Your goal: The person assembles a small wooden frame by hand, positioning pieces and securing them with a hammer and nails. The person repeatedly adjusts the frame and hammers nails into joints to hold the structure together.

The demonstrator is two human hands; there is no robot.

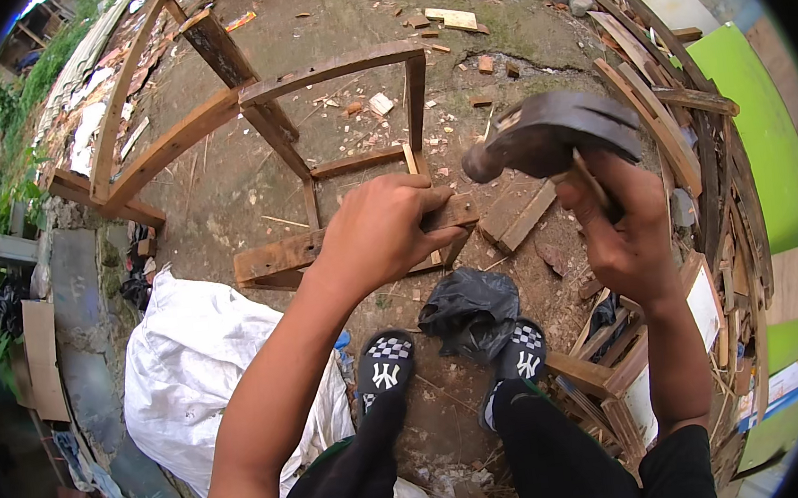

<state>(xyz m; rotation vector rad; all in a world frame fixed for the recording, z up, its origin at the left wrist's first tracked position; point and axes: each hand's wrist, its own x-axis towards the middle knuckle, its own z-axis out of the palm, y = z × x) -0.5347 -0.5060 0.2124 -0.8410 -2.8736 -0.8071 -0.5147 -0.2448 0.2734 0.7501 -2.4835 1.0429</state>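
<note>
A claw hammer with a dark, worn head is raised at the right, and my right hand is wrapped round its handle. The hammer head is apart from the wood below. My left hand is closed over the near rail of a brown wooden frame, with thumb and forefinger either side of the rail's right end. Whether a nail sits between those fingers I cannot tell. The frame stands on the ground, its posts and rails reaching away to the far left.
A white sack lies at the left, a black plastic bag between my feet. Wood blocks rest right of the frame. Scrap timber is heaped along the right beside a green panel. Wood chips litter the ground.
</note>
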